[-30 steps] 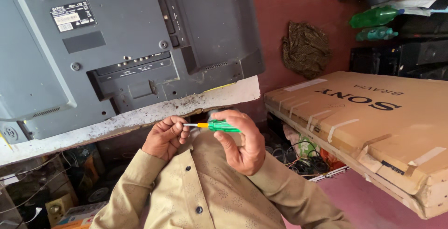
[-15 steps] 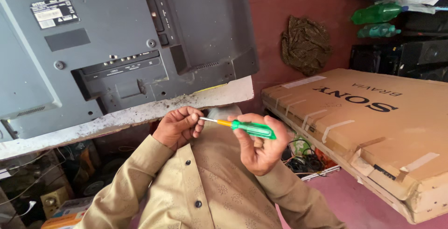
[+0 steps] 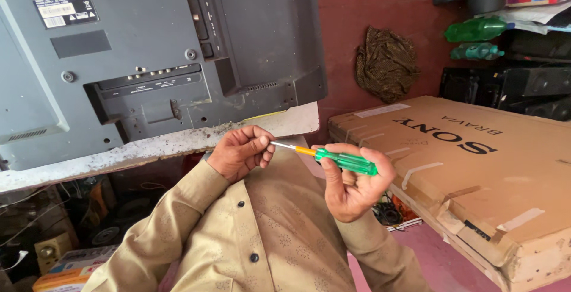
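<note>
Head view shows me my right hand [image 3: 357, 188] gripping the screwdriver [image 3: 333, 157], left hand [image 3: 238, 152] pinching its tip, television [image 3: 154, 60] back cover screws untouched

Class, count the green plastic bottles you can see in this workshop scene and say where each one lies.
2. The larger green bottle lies on its side on the shelf at upper right; the smaller green bottle lies just below it. Others may be hidden behind the clutter.

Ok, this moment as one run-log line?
right hand: grips green-handled screwdriver | left hand: pinches its tip | grey TV back panel on ledge above
</note>
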{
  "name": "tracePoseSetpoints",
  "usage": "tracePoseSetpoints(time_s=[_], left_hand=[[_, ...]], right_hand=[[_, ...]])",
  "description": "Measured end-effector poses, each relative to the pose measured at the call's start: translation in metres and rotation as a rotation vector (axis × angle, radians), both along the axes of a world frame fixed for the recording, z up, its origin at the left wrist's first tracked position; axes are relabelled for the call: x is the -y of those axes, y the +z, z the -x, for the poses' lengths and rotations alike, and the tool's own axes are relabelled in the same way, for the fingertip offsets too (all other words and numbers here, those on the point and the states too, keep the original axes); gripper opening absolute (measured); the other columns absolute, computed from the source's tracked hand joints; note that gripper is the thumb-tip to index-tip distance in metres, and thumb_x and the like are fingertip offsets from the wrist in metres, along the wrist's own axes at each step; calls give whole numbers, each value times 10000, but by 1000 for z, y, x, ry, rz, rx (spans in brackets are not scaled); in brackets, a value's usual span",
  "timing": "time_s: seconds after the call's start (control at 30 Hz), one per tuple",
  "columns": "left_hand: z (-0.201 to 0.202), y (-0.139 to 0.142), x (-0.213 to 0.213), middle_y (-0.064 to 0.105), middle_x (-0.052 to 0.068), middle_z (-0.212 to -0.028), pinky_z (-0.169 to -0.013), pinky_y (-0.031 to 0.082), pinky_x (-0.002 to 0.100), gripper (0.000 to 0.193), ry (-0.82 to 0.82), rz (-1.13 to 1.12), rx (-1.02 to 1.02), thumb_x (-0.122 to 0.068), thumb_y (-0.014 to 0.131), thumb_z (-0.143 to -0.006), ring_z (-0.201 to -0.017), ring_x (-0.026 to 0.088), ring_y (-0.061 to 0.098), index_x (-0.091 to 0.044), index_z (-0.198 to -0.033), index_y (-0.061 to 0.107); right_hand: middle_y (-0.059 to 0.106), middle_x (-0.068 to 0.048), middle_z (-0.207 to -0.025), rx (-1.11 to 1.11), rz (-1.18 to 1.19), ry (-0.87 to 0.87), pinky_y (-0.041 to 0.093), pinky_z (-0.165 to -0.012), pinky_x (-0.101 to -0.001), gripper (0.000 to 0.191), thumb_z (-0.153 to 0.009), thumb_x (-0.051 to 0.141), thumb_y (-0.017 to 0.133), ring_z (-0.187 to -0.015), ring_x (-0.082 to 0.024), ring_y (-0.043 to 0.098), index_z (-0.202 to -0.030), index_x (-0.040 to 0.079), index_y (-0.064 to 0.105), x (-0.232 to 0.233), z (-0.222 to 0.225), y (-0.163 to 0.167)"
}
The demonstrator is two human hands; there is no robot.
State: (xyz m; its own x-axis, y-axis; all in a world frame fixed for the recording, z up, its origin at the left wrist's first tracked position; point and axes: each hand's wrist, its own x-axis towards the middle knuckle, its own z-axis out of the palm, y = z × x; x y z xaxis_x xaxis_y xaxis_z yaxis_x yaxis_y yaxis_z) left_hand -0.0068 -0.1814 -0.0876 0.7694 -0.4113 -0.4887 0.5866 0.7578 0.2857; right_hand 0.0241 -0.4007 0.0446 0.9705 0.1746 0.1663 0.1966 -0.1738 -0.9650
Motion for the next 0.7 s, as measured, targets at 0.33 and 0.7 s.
tracePoseSetpoints(time_s=[0.33, 0.7], left_hand=[[-13, 16, -4, 693, 85, -929, -681, 560, 283, 425, 1, -37, -24, -175, 608, -998, -792, 147, 652, 16, -1377, 581], [1, 1, -16, 610, 19, -821, -528, 424, 239, 190, 2, -190, -2, -153, 594, -1045, -649, 92, 545, -19, -1161, 663]], right_hand=[[621, -293, -1252, 111, 28, 54, 661, -935, -420, 577, -1030, -93, 613, -1082, -373, 732, -1413, 123, 240, -3, -22, 4], [623, -247, -1212, 398, 251, 135, 657, -948, -413, 540, -1001, -136, 666, -1078, -332, 726, -1360, 54, 311, -16, -77, -30]])
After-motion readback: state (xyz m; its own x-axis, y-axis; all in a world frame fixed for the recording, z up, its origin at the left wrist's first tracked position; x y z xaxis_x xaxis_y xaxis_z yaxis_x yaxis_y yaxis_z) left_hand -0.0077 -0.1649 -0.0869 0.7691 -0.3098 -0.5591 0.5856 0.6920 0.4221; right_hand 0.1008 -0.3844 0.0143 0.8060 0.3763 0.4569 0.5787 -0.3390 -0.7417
